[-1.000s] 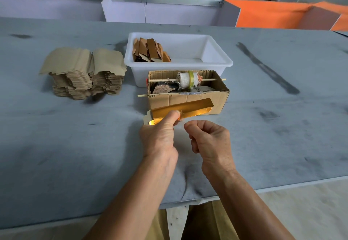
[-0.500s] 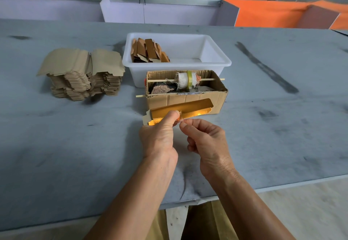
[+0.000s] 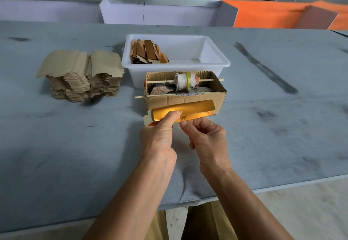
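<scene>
Head view: the gold-lined card blank [image 3: 190, 110] is a thin, light sheet w/ a slick foil face that will crease easily, so it's best taken by its edges & plain flaps, not the shiny middle. It's held low over the table [image 3: 56, 145], right in front of the cardboard box [image 3: 188, 99]. The left hand [image 3: 160, 141] grips its left end w/ the thumb pressed on the foil, while the right hand [image 3: 207, 139] has its fingers curled at the lower fold, prob. pinching it, tho I cannot tell for sure. Looks: a long narrow strip, bright orange-gold inside, w/ a pale tab at the left end & a rounded top-right corner.
</scene>
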Demonstrator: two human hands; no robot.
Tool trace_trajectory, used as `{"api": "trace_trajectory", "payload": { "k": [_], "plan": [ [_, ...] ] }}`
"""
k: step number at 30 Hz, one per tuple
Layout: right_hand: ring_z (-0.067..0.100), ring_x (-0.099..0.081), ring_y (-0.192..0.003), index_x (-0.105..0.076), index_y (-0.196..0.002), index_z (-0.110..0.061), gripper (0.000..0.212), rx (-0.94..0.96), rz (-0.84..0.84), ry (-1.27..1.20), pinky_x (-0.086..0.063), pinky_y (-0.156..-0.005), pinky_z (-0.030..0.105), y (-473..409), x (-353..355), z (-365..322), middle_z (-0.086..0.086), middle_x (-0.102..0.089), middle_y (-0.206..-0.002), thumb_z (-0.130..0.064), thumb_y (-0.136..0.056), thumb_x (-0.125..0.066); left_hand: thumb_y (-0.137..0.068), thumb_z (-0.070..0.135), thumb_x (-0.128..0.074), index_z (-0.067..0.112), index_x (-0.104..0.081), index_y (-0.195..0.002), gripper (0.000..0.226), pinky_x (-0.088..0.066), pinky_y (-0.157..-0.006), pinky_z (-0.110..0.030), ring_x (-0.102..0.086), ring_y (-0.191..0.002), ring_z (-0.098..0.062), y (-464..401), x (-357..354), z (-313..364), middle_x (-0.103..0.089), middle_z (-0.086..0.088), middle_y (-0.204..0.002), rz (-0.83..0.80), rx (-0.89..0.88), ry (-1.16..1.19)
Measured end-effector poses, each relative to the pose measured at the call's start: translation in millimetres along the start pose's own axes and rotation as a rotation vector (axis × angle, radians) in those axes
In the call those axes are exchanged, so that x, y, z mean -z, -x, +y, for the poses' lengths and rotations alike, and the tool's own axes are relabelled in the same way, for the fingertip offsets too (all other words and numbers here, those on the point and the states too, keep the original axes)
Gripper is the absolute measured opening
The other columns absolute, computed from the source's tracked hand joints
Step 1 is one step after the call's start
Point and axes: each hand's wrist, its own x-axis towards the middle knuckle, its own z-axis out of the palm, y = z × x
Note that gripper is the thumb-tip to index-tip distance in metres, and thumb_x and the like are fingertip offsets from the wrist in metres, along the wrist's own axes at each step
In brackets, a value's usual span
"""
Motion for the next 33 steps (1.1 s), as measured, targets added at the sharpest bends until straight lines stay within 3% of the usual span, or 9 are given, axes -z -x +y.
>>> {"api": "trace_trajectory", "payload": {
  "k": [7, 12, 15, 18, 23, 27, 30, 33],
  "plan": [
    [0.007, -0.044, -0.051, -0.069, -0.067, -0.017, 0.013, -0.014, 0.056, -0.115, -0.039, -0.051, 0.02, 6, -4, -2, -0.009, -0.058, -0.054, -0.012, -0.079, -0.072, -0.066, 0.012, -0.079, 0.016, -0.057, -0.065, 0.023, -0.04, -0.066, -0.028, -0.048, -0.058, -0.013, -1, 0, 0, -0.055, 0.002, -0.058, -0.014, 0.017, -0.002],
    [0.01, -0.045, -0.051, -0.067, -0.06, -0.016, 0.028, -0.196, -0.028, -0.236, -0.039, -0.049, 0.021, 5, -6, -5, 0.001, -0.056, -0.058, -0.006, -0.085, -0.062, -0.064, 0.009, -0.08, 0.014, -0.06, -0.063, 0.021, -0.042, -0.066, -0.027, -0.055, -0.061, -0.013, -1, 2, -2, -0.061, 0.005, -0.055, -0.025, 0.007, -0.004],
    [0.01, -0.049, -0.053, -0.067, -0.057, -0.015, 0.017, -0.299, -0.091, -0.358, -0.041, -0.05, 0.022, 3, -5, -11, 0.004, -0.057, -0.062, -0.011, -0.073, -0.063, -0.064, 0.009, -0.08, 0.015, -0.06, -0.055, 0.023, -0.042, -0.067, -0.028, -0.054, -0.06, -0.014, -2, 4, -4, -0.061, 0.003, -0.058, -0.032, -0.017, -0.021],
    [0.008, -0.049, -0.052, -0.063, -0.061, -0.014, 0.021, -0.342, -0.058, -0.397, -0.041, -0.048, 0.02, 3, -6, -11, 0.002, -0.059, -0.062, -0.016, -0.082, -0.067, -0.064, 0.01, -0.08, 0.016, -0.06, -0.053, 0.023, -0.042, -0.069, -0.03, -0.054, -0.065, -0.016, -2, 5, -5, -0.06, 0.001, -0.062, -0.053, -0.028, -0.039],
    [0.008, -0.048, -0.051, -0.06, -0.046, -0.02, 0.042, -0.287, 0.03, -0.325, -0.04, -0.051, 0.02, 3, -7, -9, 0.002, -0.059, -0.058, -0.015, -0.087, -0.064, -0.07, 0.014, -0.08, 0.016, -0.065, -0.06, 0.018, -0.044, -0.075, -0.031, -0.056, -0.069, -0.017, 0, 7, -6, -0.063, 0.002, -0.063, -0.089, -0.024, -0.019],
    [0.007, -0.046, -0.049, -0.056, -0.058, -0.012, 0.03, -0.225, 0.088, -0.276, -0.04, -0.047, 0.017, 2, -6, -11, 0.002, -0.057, -0.056, -0.014, -0.087, -0.064, -0.069, 0.025, -0.081, 0.016, -0.067, -0.067, 0.017, -0.047, -0.071, -0.031, -0.06, -0.069, -0.016, 1, 6, -5, -0.065, 0.005, -0.061, -0.132, -0.028, -0.021],
    [0.009, -0.042, -0.049, -0.057, -0.071, -0.002, 0.022, -0.18, 0.111, -0.211, -0.038, -0.044, 0.016, 1, -7, -11, 0.01, -0.051, -0.06, -0.014, -0.088, -0.063, -0.065, 0.015, -0.082, 0.013, -0.067, -0.071, 0.017, -0.049, -0.066, -0.029, -0.063, -0.075, -0.021, 3, 3, -6, -0.068, -0.004, -0.072, -0.183, 0.027, -0.026],
    [0.01, -0.042, -0.048, -0.055, -0.067, -0.002, 0.025, -0.17, 0.119, -0.188, -0.037, -0.043, 0.016, 1, -5, -11, 0.01, -0.051, -0.06, -0.014, -0.088, -0.063, -0.067, 0.011, -0.079, 0.012, -0.065, -0.077, 0.017, -0.048, -0.061, -0.026, -0.063, -0.069, -0.017, 1, -1, -4, -0.067, -0.005, -0.074, -0.208, 0.125, 0.001]
  ]
}}
